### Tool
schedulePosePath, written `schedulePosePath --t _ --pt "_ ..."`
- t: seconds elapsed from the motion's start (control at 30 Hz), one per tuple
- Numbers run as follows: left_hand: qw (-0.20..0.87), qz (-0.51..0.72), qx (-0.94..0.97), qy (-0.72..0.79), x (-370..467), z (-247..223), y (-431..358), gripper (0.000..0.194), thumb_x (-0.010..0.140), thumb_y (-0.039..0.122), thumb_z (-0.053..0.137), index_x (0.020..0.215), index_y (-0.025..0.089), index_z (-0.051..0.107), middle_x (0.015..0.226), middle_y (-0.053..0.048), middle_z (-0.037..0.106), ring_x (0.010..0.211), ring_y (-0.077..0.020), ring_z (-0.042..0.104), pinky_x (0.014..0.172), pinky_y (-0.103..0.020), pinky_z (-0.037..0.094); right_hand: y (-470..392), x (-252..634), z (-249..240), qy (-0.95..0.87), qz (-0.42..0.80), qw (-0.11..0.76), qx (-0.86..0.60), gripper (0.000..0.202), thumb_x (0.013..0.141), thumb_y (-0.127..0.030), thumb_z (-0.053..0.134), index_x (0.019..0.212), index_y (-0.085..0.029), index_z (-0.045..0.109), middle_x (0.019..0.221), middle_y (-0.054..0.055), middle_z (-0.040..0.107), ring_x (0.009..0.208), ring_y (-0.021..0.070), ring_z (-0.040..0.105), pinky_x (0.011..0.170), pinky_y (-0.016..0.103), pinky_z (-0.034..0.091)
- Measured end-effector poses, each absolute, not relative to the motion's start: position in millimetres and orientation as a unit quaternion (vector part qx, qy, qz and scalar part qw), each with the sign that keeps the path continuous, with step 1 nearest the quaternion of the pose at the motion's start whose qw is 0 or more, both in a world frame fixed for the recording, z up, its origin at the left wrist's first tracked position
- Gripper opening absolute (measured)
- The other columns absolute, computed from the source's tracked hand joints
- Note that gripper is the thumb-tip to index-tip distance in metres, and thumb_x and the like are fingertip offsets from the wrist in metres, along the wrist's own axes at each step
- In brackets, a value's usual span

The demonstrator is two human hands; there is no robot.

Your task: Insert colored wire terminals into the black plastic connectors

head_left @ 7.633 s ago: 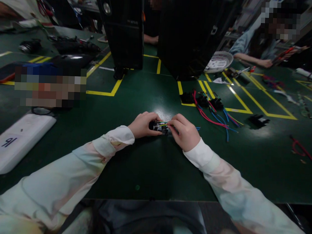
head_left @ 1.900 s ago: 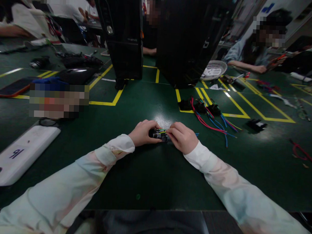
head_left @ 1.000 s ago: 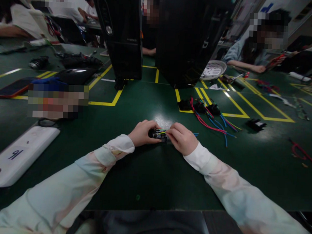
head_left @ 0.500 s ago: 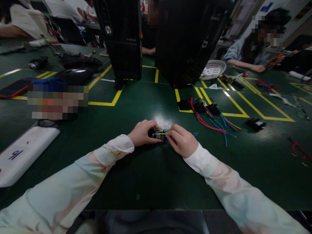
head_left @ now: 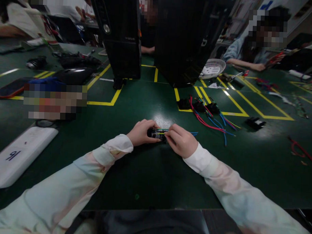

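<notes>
My left hand (head_left: 142, 133) is wrapped round the left end of a small black part (head_left: 155, 134) just above the green table (head_left: 148, 178). From the part, thin wires run to the right. The fingers of my right hand (head_left: 181, 140) are pinched on a yellow-green wire (head_left: 160, 133) at the part's right side. Blue wire ends (head_left: 194, 133) stick out beyond my right fingers. Both hands are close together, and the fingers hide some of the part's detail.
Black connectors (head_left: 199, 106) with red and blue wires lie right of centre. Two tall black cases (head_left: 124, 58) (head_left: 184, 39) stand at the back. A white device (head_left: 21, 156) is at left, a white basket (head_left: 213, 69) behind. People sit across the table.
</notes>
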State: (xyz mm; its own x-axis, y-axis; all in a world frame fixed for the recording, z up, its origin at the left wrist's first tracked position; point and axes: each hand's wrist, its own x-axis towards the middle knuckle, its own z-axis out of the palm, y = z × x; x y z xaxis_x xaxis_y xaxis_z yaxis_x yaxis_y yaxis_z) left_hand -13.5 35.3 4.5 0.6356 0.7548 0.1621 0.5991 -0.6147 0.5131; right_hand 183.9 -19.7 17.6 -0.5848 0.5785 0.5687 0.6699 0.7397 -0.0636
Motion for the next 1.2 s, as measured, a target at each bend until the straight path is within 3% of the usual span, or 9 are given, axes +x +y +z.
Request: schedulePosePath --t 0.27,1.2 --pt "0.21 0.173 0.88 0.388 -13.9 4.1 35.9 0.037 0.066 0.045 0.067 0.092 0.021 0.057 0.093 -0.002 0.06 0.087 -0.0211 0.051 0.074 -0.032 0.036 -13.3 187.0 18.7 -0.9 -0.105 0.246 -0.344 0.021 0.089 -0.018 0.039 0.077 -0.015 0.055 0.076 0.007 0.052 0.069 0.0144 0.048 0.062 0.025 0.041" --pt "0.205 0.177 0.88 0.39 -14.0 4.8 35.5 0.037 0.066 0.045 0.067 0.092 0.021 0.057 0.093 -0.002 0.06 0.087 -0.0209 0.051 0.074 -0.032 0.037 -13.0 186.4 17.0 -0.885 -0.07 0.281 -0.364 0.018 0.088 -0.018 0.039 0.078 -0.016 0.054 0.078 0.008 0.053 0.074 0.0168 0.048 0.067 0.028 0.042"
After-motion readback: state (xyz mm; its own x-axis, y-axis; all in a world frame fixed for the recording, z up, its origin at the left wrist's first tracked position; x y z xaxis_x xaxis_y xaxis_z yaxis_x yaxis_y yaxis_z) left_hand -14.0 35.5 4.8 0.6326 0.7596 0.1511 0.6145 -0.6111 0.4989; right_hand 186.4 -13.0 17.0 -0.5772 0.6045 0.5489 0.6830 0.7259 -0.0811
